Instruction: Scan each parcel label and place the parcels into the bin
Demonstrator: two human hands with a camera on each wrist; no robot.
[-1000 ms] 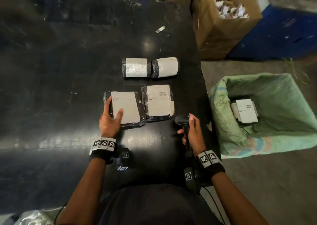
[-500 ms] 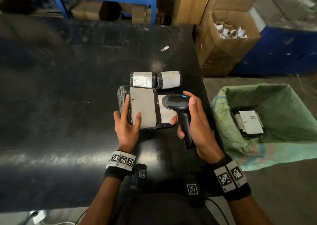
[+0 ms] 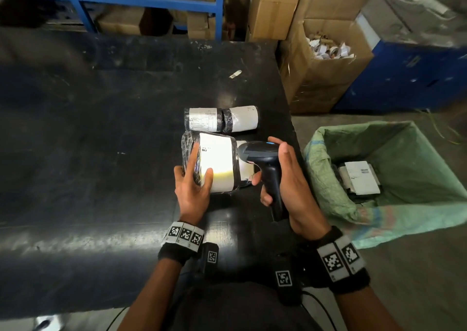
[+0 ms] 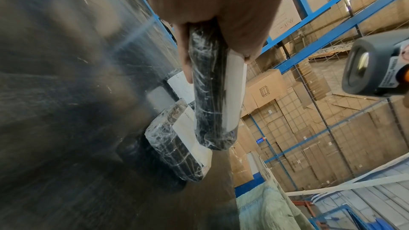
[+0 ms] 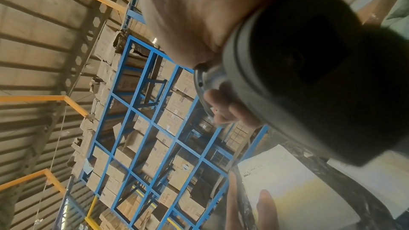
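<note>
My left hand (image 3: 193, 191) held a parcel (image 3: 214, 165) tilted up above the bench (image 3: 101, 154); my right hand (image 3: 290, 186) gripped the scanner (image 3: 262, 164), aimed at its label. Scanning was underway, I judged; next, the parcel would need carrying right and dropping into the bin (image 3: 417, 141).

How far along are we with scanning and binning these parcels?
Done: at least one labelled parcel lies in the green bin. In hand: left hand holds a flat parcel; right hand aims the scanner. Left: another flat parcel and two rolled parcels on the table.
</note>
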